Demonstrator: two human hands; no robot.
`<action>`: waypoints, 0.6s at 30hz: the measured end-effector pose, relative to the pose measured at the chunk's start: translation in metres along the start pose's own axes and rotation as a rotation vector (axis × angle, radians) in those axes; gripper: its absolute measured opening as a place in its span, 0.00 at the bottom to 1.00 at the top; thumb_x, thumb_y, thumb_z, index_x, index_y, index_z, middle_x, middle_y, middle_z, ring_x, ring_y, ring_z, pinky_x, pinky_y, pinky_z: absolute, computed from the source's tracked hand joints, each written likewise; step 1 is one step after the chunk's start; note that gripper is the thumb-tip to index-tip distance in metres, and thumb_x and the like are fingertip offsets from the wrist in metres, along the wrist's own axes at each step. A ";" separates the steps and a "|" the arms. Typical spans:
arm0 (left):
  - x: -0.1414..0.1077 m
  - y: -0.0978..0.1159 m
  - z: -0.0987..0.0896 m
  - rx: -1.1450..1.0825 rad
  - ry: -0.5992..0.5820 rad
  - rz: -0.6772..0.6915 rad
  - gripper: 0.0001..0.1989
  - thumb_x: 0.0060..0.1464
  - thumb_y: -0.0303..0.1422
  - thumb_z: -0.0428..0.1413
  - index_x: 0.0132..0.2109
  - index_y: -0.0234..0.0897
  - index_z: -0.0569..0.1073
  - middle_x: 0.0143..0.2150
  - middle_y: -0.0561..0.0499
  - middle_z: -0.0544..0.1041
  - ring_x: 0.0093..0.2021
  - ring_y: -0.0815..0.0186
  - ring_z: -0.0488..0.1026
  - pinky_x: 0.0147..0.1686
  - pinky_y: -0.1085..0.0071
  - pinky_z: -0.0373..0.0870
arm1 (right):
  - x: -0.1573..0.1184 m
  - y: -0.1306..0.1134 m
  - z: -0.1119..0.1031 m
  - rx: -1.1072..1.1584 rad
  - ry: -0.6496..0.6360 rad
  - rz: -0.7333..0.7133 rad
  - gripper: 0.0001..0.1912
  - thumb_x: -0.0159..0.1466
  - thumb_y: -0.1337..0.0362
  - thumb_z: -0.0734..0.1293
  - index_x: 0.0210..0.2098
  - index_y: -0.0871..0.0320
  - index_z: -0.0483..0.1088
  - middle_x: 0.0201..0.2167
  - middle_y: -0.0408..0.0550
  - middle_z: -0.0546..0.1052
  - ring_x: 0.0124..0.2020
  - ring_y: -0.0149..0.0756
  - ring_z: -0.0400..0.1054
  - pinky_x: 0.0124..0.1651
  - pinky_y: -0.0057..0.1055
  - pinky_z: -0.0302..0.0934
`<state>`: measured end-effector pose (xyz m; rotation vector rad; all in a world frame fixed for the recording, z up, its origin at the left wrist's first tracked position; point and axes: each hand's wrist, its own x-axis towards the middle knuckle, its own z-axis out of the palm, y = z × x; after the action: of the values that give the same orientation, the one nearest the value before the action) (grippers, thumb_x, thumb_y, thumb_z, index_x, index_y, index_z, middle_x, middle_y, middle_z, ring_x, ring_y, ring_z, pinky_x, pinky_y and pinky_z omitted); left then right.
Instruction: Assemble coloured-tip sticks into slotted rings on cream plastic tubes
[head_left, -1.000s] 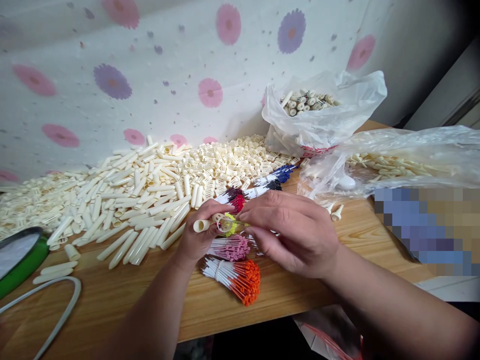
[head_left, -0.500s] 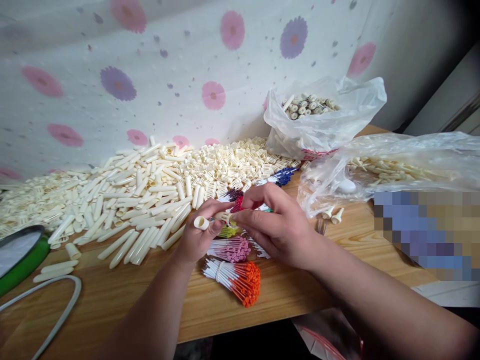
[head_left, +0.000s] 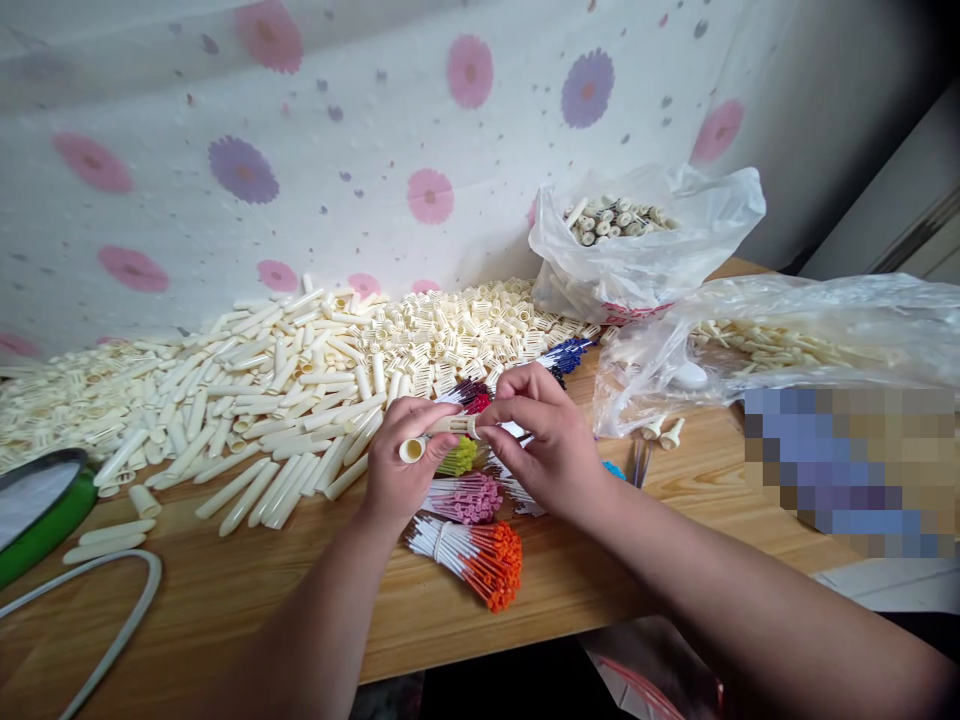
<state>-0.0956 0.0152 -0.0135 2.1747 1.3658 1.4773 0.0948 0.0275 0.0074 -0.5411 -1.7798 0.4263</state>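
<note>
My left hand [head_left: 397, 455] is closed around a cream plastic tube [head_left: 412, 451], whose open round end faces me. Between its thumb and forefinger a slotted cream plastic sleeve [head_left: 454, 425] points to the right. At the sleeve's right end, my right hand [head_left: 536, 440] has its thumb and fingers pinched together; what lies between them is hidden. Under the hands lie bundles of thin white sticks with coloured ends: orange [head_left: 491, 565], pink [head_left: 469, 497], yellow-green [head_left: 459, 457], red [head_left: 478, 402] and blue [head_left: 566, 355].
Cream tubes [head_left: 292, 350] and slotted sleeves [head_left: 465, 325] are heaped along the curtain. A plastic bag of parts [head_left: 645, 265] and a clear bag [head_left: 795, 300] stand at right. Tweezers [head_left: 640, 462] lie nearby. A green-rimmed object [head_left: 64, 515] and white cable [head_left: 142, 610] are at left.
My left hand has shifted slightly right with the tube. My right fingertips have moved from over the slotted sleeve to its right end, uncovering more of it.
</note>
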 end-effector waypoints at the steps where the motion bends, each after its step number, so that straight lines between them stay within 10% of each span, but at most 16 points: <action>1: 0.000 0.001 0.000 0.013 0.011 -0.008 0.12 0.56 0.40 0.59 0.45 0.44 0.80 0.39 0.49 0.75 0.41 0.60 0.73 0.43 0.65 0.68 | -0.001 0.000 0.002 0.013 0.013 0.025 0.06 0.62 0.74 0.65 0.30 0.59 0.71 0.33 0.46 0.64 0.36 0.33 0.62 0.39 0.30 0.61; 11: 0.002 0.001 0.001 -0.120 0.113 -0.162 0.11 0.53 0.41 0.61 0.40 0.41 0.81 0.36 0.49 0.76 0.38 0.62 0.72 0.40 0.66 0.68 | -0.001 0.013 -0.001 0.139 -0.040 0.115 0.05 0.65 0.67 0.64 0.35 0.57 0.73 0.33 0.46 0.69 0.37 0.33 0.65 0.41 0.32 0.61; 18: 0.001 0.010 0.014 -0.696 0.186 -0.416 0.21 0.50 0.52 0.59 0.34 0.38 0.78 0.25 0.53 0.68 0.27 0.69 0.65 0.29 0.70 0.65 | -0.003 0.009 0.003 -0.337 -0.808 0.088 0.06 0.62 0.70 0.65 0.30 0.60 0.74 0.31 0.47 0.73 0.33 0.33 0.65 0.35 0.29 0.55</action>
<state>-0.0784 0.0147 -0.0133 1.2743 1.0381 1.6726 0.0942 0.0334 -0.0009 -0.7473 -2.6400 0.4405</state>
